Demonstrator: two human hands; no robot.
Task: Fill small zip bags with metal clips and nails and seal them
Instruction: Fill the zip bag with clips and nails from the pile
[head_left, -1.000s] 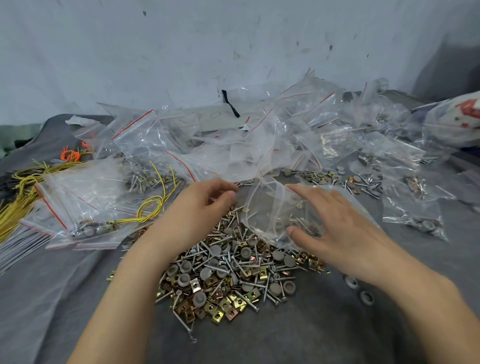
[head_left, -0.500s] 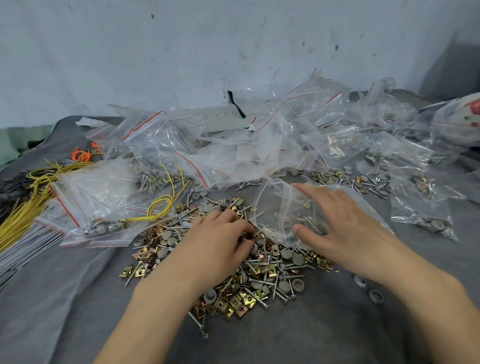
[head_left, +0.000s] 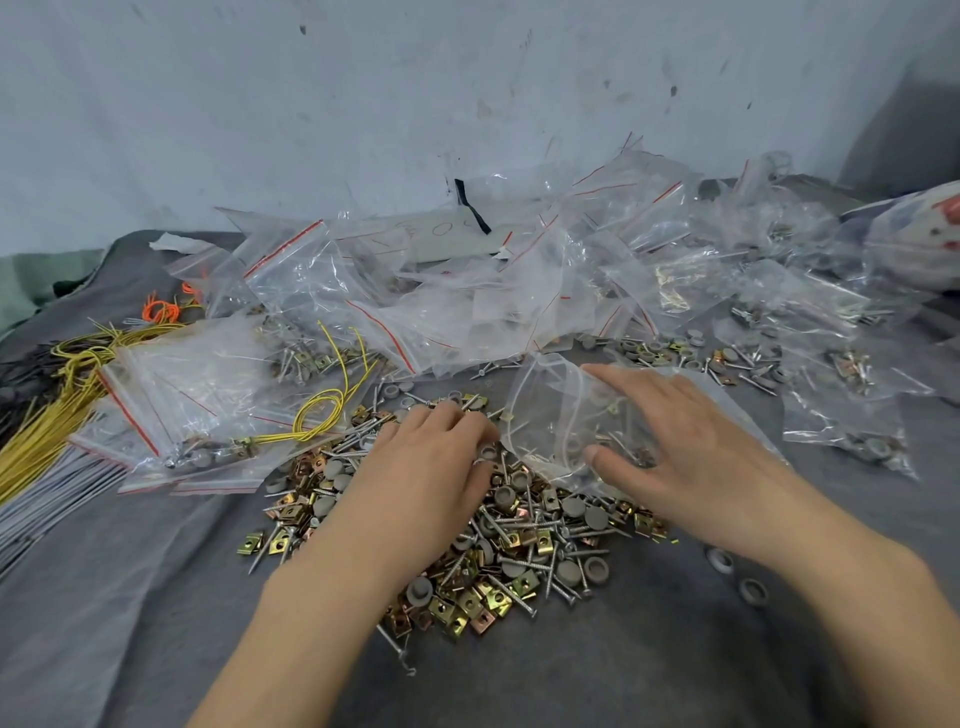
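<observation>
Your left hand (head_left: 431, 467) lies knuckles-up on the loose pile of brass-coloured square metal clips, silver nails and grey round caps (head_left: 498, 566), fingers curled into it; whether anything is pinched cannot be told. Your right hand (head_left: 675, 457) grips one small clear plastic zip bag (head_left: 550, 410) between thumb and fingers, its mouth open toward the pile and touching the pile's far edge.

Recommendation: hold that mouth wide and low, and feed nails head-first so the film is not pierced.

Count: one bag in hand; two stray grey caps (head_left: 719, 560) on the grey cloth (head_left: 156, 597); pile pieces too many to count. Beyond lies a heap of clear red-striped zip bags (head_left: 467, 312), uncountable.
</observation>
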